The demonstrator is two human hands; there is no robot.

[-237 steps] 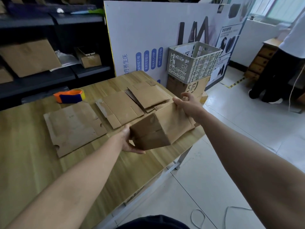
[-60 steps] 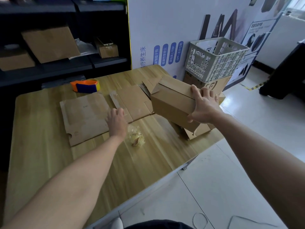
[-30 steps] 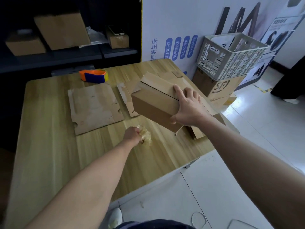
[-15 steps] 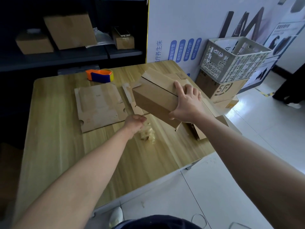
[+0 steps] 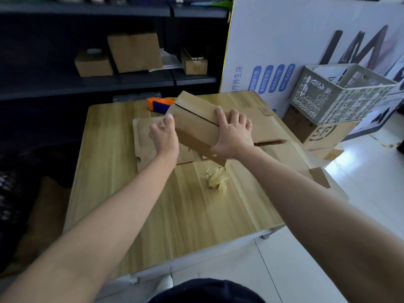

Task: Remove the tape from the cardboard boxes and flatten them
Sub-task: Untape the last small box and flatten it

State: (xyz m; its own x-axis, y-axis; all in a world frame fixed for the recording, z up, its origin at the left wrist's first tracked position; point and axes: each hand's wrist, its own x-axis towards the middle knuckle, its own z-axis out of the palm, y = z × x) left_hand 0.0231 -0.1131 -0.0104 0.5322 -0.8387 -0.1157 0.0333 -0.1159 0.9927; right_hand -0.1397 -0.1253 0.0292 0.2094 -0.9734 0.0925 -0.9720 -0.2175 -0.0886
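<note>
- Right hand (image 5: 232,136) grips the right end of the box (image 5: 196,125), held tilted over the table (image 5: 153,215).
- Left hand (image 5: 164,136), loosely curled and empty, is just beside its left end.

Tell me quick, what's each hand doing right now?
Left hand: fingers curled at the left end of the cardboard box; whether it grips cannot be told.
Right hand: holds the cardboard box.
</note>
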